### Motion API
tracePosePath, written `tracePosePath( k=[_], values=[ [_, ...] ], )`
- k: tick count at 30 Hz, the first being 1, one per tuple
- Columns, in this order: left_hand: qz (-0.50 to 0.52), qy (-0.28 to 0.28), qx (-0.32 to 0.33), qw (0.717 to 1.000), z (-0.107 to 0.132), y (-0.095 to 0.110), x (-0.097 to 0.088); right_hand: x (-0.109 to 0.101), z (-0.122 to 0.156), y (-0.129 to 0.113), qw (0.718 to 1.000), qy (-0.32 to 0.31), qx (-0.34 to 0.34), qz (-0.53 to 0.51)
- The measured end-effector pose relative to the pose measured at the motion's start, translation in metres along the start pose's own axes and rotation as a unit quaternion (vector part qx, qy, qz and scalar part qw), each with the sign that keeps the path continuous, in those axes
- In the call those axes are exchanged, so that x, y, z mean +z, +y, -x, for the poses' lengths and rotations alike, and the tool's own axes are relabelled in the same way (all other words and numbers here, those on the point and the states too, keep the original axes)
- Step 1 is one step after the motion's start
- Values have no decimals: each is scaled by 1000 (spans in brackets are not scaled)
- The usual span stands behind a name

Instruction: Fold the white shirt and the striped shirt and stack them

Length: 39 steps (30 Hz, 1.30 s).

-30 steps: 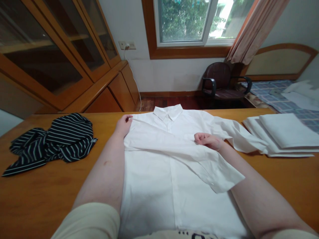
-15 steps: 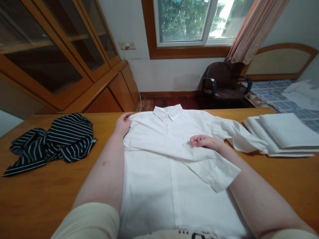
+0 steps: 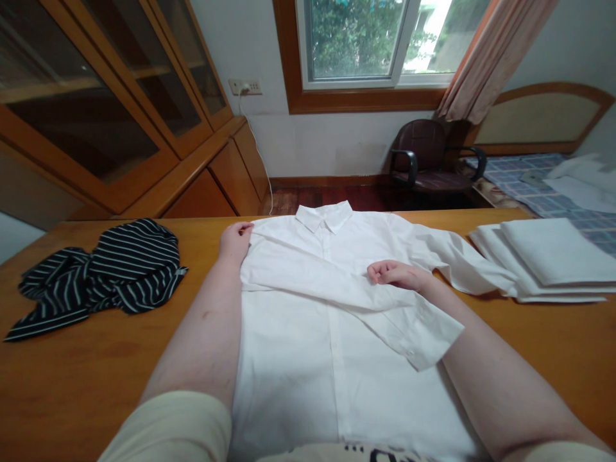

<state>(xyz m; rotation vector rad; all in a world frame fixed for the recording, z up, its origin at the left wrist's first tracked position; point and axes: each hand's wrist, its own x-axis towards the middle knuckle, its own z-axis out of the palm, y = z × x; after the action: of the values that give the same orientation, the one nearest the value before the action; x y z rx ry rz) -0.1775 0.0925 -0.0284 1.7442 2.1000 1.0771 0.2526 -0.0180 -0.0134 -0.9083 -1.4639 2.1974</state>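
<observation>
A white collared shirt lies flat, front up, on the wooden table, collar toward the window. Its left sleeve is folded diagonally across the chest, cuff pointing to the lower right. My left hand rests at the shirt's left shoulder, fingers curled on the fabric edge. My right hand lies on the folded sleeve near the chest's middle, fingers loosely curled and pinching the cloth. The shirt's right sleeve spreads out to the right.
A crumpled black garment with white stripes lies at the table's left. Folded white cloths are stacked at the right. Beyond the table stand a dark armchair, a wooden cabinet and a bed.
My right hand has slid a little left and up along the folded sleeve, and the sleeve's cuff end shifted slightly with it. My left hand stays at the shoulder.
</observation>
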Motion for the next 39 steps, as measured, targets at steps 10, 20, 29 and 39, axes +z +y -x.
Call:
tracePosePath(
  k=[10, 20, 29, 39],
  values=[
    [-23, -34, 47, 998, 4, 4, -2, -4, -3, 5, 1000, -5, -3, -1],
    [-35, -20, 21, 999, -1, -4, 0, -1, -2, 3, 999, -11, 0, -35],
    [-65, -17, 22, 998, -3, -9, 1, 0, -1, 1, 1000, -12, -8, -25],
    [-60, -43, 50, 996, -1, -5, -2, 0, -1, 1, 1000, -10, -2, -26]
  ],
)
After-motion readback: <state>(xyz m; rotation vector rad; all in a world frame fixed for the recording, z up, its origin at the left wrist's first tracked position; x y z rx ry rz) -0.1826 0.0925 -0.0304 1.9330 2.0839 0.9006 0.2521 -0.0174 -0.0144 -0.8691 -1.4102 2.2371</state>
